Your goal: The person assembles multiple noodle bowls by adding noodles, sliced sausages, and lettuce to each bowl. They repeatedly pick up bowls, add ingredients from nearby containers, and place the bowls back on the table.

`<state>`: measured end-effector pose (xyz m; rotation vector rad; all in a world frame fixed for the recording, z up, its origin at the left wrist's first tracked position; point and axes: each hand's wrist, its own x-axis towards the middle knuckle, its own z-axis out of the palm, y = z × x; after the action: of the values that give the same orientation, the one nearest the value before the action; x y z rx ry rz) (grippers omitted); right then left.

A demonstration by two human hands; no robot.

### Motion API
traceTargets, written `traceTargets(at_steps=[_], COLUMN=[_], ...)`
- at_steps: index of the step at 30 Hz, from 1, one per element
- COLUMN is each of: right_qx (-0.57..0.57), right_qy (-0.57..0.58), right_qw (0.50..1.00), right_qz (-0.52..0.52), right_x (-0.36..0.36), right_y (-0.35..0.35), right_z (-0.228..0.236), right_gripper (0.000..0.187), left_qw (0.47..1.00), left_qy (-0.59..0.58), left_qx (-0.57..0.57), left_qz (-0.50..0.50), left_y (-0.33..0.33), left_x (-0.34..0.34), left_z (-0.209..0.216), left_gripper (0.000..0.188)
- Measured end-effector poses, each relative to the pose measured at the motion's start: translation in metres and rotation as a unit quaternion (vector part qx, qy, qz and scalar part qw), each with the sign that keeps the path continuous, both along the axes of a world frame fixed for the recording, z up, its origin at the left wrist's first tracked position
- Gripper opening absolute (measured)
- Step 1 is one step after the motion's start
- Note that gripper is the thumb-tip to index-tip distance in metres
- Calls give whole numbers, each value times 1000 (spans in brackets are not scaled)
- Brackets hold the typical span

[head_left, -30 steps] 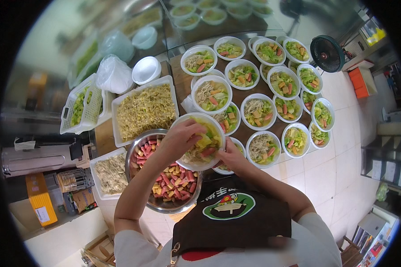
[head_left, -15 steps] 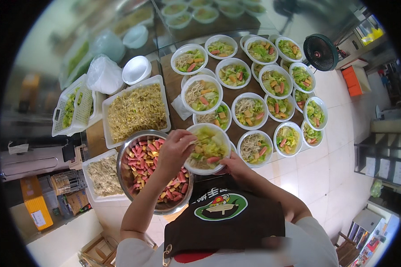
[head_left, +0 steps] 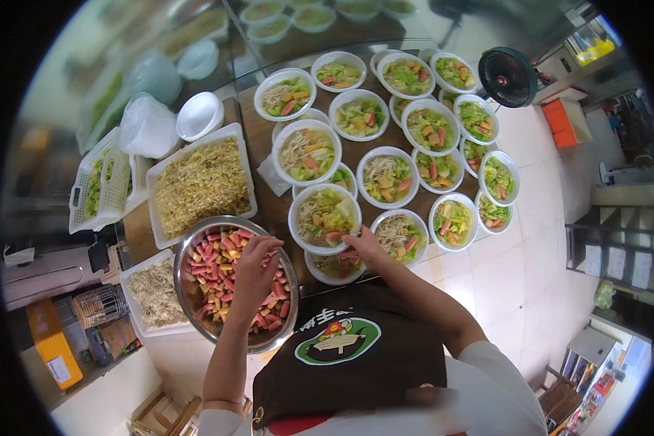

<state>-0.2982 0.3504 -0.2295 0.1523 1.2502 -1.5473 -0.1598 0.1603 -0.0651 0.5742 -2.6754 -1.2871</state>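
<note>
The left hand (head_left: 256, 265), fingers bent, hung above a round shiny steel basin (head_left: 187, 288) of pink and yellow pieces (head_left: 214, 256); its hold was indeterminable. At the basin's two o'clock stood a round white plastic bowl (head_left: 293, 224), its four-o'clock rim met by right-hand fingers (head_left: 357, 243), grip unclear.

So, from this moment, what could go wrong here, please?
The filled, round white bowl at the right hand seems to sit partly over another filled white bowl; it might slide or tip if pushed. The left forearm crosses the round, shiny metal bowl of pink and yellow pieces, so its near rim could be bumped.
</note>
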Motion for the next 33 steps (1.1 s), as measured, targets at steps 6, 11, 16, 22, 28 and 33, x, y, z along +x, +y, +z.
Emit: traceTargets(at_steps=[6, 11, 16, 22, 28, 33], right_qx=[90, 145, 325, 201, 211, 456], right_qy=[42, 143, 173, 77, 45, 395], right_qw=[995, 975, 921, 972, 968, 788], right_qz=[29, -90, -124, -96, -126, 125], right_x=[-8, -14, -11, -6, 4, -43], right_y=[24, 132, 203, 187, 188, 168], right_z=[7, -3, -20, -56, -58, 29], right_gripper=[49, 24, 27, 30, 25, 27], left_qw=[999, 999, 997, 996, 996, 997], left_qy=[-21, -32, -49, -66, -72, -67], left_qx=[17, 32, 65, 43, 31, 34], left_qz=[17, 18, 18, -36, -34, 20], left_y=[4, 10, 20, 33, 35, 27], left_x=[1, 0, 0, -16, -16, 1], left_z=[-8, -14, -29, -25, -24, -29], left_gripper=[20, 19, 17, 17, 17, 17])
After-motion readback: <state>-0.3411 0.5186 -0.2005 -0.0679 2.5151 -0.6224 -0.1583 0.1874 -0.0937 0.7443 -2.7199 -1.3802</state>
